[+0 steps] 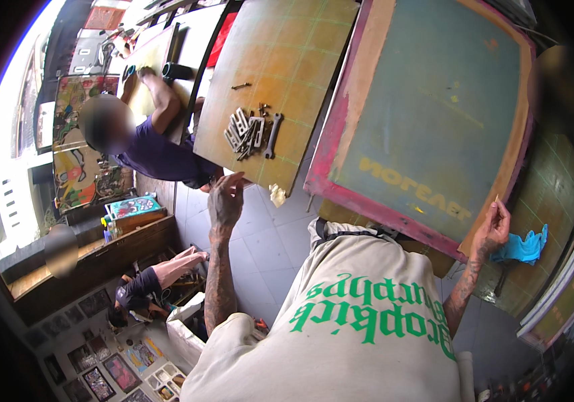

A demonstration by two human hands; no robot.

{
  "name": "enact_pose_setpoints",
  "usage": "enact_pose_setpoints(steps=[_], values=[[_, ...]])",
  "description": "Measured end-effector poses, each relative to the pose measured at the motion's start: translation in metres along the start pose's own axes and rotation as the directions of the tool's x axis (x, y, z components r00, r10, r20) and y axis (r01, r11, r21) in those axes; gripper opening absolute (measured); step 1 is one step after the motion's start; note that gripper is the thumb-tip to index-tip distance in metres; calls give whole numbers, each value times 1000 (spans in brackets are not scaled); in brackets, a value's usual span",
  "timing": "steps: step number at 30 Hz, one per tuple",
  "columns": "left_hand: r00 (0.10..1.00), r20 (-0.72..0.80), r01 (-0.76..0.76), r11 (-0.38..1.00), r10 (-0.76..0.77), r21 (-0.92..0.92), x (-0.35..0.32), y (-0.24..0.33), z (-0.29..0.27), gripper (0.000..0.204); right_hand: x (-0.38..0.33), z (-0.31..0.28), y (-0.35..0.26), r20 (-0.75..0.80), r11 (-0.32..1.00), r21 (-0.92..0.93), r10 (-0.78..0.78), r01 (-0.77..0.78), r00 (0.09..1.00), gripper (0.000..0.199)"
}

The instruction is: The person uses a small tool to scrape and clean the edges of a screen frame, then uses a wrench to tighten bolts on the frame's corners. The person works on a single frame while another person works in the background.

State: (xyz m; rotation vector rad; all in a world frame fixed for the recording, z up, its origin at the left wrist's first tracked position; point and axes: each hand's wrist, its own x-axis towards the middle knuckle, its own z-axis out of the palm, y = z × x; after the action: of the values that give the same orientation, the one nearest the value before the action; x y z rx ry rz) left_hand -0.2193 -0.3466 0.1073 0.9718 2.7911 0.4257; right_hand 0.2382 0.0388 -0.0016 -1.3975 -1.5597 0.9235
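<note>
Screen (444,94) lay before the wearer, right of the board (300,60). Right hand (492,229) at its near right corner, fingertips drawn together; any pinched item too small to tell. Blue glove (527,245) just beside. Left hand (225,203) raised near the board's edge, fingers bent; couldn't tell whether holding anything. Wrench (273,136) on board.

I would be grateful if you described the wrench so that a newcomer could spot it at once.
Left of the large pink-edged screen-printing frame is a yellow-brown tabletop marked with green lines. Metal parts lie clustered on it. The wrench is at their right edge, a long, slim bar with widened ends, unlike the slotted plates nearby.
</note>
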Motion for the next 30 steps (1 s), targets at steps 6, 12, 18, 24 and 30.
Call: enact_pose_setpoints(steps=[6,12,18,24,30], values=[[985,58,172,884,-162,-434,45,40,3,25,5,9,-10,-44,999,16,-42,42,998,19],[991,49,-88,889,122,-450,127,129,42,43,35,18,-32,-52,992,-100,-82,76,995,16],[963,5,-221,806,268,-549,238,230,89,57,112,41,-46,-53,977,-24,-213,213,975,16],[845,-332,-521,781,418,-343,326,258,200,69,219,71,-50,-59,923,-159,-363,351,930,16],[737,-350,-647,754,578,-116,260,387,152,44,278,108,-27,-110,941,-118,-329,316,938,13]])
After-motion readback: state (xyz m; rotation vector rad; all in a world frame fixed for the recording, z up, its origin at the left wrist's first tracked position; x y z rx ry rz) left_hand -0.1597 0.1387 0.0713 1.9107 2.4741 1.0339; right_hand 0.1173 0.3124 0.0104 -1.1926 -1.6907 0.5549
